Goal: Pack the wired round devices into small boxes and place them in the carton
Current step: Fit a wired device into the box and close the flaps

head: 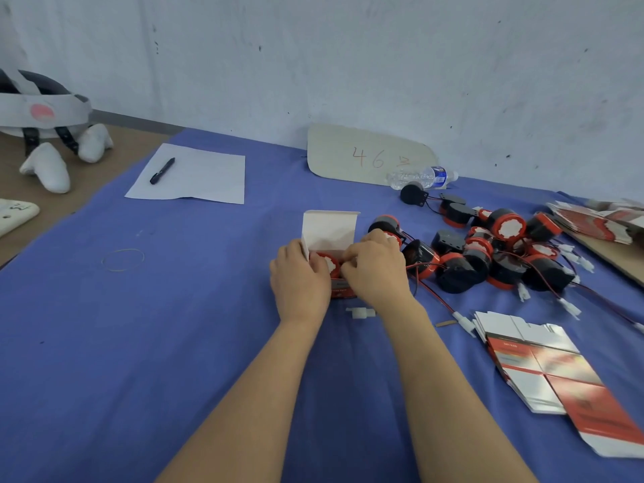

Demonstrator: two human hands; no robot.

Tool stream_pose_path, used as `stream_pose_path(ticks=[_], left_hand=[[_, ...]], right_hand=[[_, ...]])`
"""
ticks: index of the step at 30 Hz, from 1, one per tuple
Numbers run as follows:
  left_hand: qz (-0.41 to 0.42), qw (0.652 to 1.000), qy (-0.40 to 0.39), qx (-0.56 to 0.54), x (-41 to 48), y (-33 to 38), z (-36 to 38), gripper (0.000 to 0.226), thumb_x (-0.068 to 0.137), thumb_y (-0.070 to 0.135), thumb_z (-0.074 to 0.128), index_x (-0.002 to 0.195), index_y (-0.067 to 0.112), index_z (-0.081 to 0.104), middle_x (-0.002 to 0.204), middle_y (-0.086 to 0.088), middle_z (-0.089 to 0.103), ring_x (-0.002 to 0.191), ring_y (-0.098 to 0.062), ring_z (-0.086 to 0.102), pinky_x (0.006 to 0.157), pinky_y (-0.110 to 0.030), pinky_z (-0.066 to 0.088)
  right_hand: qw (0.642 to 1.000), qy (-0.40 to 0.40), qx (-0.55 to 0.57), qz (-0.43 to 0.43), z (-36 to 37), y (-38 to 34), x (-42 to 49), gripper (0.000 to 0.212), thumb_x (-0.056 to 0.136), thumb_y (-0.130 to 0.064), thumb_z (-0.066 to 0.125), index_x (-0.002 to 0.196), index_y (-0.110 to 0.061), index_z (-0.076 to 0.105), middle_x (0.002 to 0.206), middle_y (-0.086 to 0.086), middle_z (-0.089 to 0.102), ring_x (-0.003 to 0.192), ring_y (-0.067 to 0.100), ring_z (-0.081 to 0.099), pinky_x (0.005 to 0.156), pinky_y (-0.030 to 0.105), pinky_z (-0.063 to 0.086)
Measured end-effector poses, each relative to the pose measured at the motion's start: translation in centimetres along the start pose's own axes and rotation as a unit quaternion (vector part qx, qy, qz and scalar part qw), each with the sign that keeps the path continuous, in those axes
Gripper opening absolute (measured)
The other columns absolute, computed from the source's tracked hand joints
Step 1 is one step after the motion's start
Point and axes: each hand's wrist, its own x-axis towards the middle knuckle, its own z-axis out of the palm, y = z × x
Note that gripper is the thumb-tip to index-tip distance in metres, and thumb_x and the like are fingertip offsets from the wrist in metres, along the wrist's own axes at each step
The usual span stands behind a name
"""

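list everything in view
box: one, white inside, between hands
device: one, red and black, in the box
loose devices: a pile, black and red, right
flat boxes: two stacks, red and white, right
bottle: one, clear, lying far
card: one, beige, against wall
paper: one, white, far left
pen: one, black, on paper
rubber band: one, pale, left
cloth: one, blue, over table
headset: one, white, far left
left hand: holds box
right hand: fingers curled on device

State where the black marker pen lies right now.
In the head view, the black marker pen lies on the white sheet of paper at the far left of the blue cloth, well left of the beige cardboard sign marked 46.
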Motion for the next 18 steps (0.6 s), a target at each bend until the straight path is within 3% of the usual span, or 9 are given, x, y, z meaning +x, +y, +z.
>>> stream_pose_path(ticks=[5, 10, 14, 16, 18], left_hand=[[-0.010, 0.999, 0.010, 0.033, 0.1, -0.1, 0.0, 0.023, 0.093, 0.016, 0.048, 0.114, 0.009, 0.056, 0.123, -0.009, 0.046, 0.106, -0.025, 0.043, 0.089, -0.035, 0.039], [0.062, 0.998, 0.022, -0.017, -0.1, 0.0, -0.4, 0.048, 0.091, 0.012, 0.054, 0.136, 0.017, 0.038, 0.117, 0.005, 0.035, 0.088, -0.013, 0.048, 0.066, -0.028, 0.041], [0.130, 0.990, -0.024, -0.040, -0.5, -0.2, -0.3, 0.028, 0.091, 0.041, 0.055, 0.108, 0.019, 0.054, 0.104, 0.010, 0.050, 0.089, -0.011, 0.051, 0.071, -0.021, 0.037], [0.132, 0.989, -0.047, -0.037, -0.3, -0.4, -0.1, 0.031, 0.097, 0.037, 0.042, 0.091, 0.016, 0.064, 0.100, 0.005, 0.058, 0.089, -0.015, 0.054, 0.073, -0.023, 0.039], [0.103, 0.993, -0.056, -0.032, 0.1, -0.6, 0.0, 0.033, 0.100, 0.022, 0.038, 0.090, 0.010, 0.067, 0.104, 0.000, 0.059, 0.088, -0.016, 0.055, 0.073, -0.023, 0.041]], right_hand=[[0.995, -0.091, 0.034, 0.001, -0.3, 0.5, -0.4, 0.033, 0.094, -0.030, 0.041, 0.110, -0.029, 0.070, 0.138, 0.002, 0.031, 0.125, 0.029, 0.022, 0.102, 0.042, 0.023], [0.995, -0.077, 0.056, 0.018, 0.3, 0.4, -0.8, 0.032, 0.094, -0.027, 0.041, 0.104, -0.022, 0.071, 0.147, 0.005, 0.018, 0.126, 0.031, 0.020, 0.106, 0.039, 0.020], [0.993, 0.046, 0.105, 0.017, 0.6, -0.1, -1.1, 0.021, 0.090, -0.010, 0.050, 0.097, -0.005, 0.069, 0.138, 0.011, 0.030, 0.119, 0.030, 0.037, 0.092, 0.029, 0.035], [0.978, 0.109, 0.179, 0.017, 0.6, -0.4, -1.4, 0.028, 0.088, -0.003, 0.051, 0.112, -0.005, 0.064, 0.136, 0.010, 0.037, 0.111, 0.026, 0.049, 0.087, 0.036, 0.044], [0.964, 0.129, 0.231, 0.016, 0.5, -0.5, -1.6, 0.033, 0.088, -0.005, 0.052, 0.121, -0.008, 0.055, 0.129, 0.008, 0.047, 0.096, 0.025, 0.056, 0.081, 0.040, 0.047]])
